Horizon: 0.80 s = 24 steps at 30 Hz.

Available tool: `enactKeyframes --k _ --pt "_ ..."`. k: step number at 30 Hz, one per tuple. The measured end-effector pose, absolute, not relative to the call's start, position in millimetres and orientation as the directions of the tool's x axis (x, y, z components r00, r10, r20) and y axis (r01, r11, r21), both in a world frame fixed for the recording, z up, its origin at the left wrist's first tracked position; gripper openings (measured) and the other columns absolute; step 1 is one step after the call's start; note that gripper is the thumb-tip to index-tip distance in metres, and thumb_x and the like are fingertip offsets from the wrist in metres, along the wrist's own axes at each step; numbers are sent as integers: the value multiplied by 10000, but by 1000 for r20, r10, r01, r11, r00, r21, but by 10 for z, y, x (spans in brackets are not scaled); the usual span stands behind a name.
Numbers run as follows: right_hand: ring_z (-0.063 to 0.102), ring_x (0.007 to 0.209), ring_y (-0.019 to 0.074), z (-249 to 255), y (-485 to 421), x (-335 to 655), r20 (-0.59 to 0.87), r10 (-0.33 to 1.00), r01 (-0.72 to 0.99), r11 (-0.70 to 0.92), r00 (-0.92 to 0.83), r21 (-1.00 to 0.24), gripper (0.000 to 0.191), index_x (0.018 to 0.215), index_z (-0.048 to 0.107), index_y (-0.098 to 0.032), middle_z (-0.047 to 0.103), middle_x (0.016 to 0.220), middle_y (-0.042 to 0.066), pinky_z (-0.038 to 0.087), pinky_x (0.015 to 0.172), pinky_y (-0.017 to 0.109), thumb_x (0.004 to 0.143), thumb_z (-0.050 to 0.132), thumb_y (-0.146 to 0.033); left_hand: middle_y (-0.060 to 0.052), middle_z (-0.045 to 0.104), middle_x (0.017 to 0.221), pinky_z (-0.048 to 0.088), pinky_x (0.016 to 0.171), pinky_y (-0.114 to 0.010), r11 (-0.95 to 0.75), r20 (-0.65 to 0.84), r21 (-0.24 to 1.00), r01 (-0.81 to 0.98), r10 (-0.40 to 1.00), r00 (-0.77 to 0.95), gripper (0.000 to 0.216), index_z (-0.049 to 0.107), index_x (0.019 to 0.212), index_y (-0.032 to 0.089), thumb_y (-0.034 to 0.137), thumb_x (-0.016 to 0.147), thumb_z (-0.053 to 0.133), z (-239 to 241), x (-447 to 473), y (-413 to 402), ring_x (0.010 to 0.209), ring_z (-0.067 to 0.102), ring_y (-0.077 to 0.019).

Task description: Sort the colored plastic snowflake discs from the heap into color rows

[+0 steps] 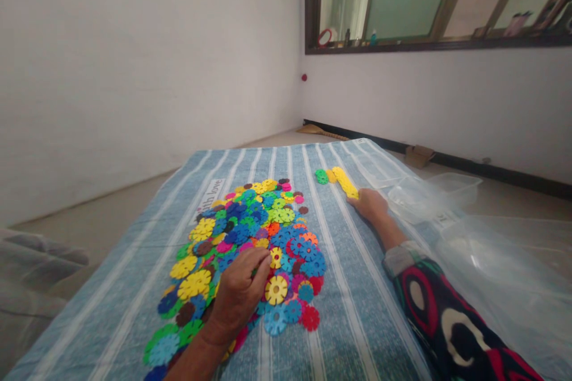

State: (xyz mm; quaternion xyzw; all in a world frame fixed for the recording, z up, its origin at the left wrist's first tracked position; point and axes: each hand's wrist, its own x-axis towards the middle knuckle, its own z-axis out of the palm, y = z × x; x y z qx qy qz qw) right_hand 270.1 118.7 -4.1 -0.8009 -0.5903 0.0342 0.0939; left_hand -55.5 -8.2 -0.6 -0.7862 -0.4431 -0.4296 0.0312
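Note:
A heap of flat plastic snowflake discs (250, 232) in blue, yellow, green, pink and red lies on a blue striped cloth (348, 286). My left hand (241, 292) rests on the near part of the heap, fingers curled in a pinch round a small yellow disc (276, 257). My right hand (370, 202) reaches far right, fingers closed on the near end of a row of joined yellow discs (345, 181) that ends in a green disc (321, 176). A patterned sleeve covers my right forearm.
A clear plastic bag (491, 274) and a clear plastic tub (456, 186) lie at the cloth's right edge. White walls stand behind, a window ledge with small items at top right, and a cardboard piece (417, 155) by the baseboard.

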Motion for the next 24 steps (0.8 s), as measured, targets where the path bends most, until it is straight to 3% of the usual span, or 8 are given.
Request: enactKeyframes --k 24 --pt "632 943 261 -72 1362 2750 30 961 927 -257 275 -273 526 984 677 -161 688 987 126 415 671 269 728 564 -606 -43 711 791 545 714 -255 -580 658 357 732 712 244 175 651 830 184 281 831 506 -6 -583 -85 745 667 -155"
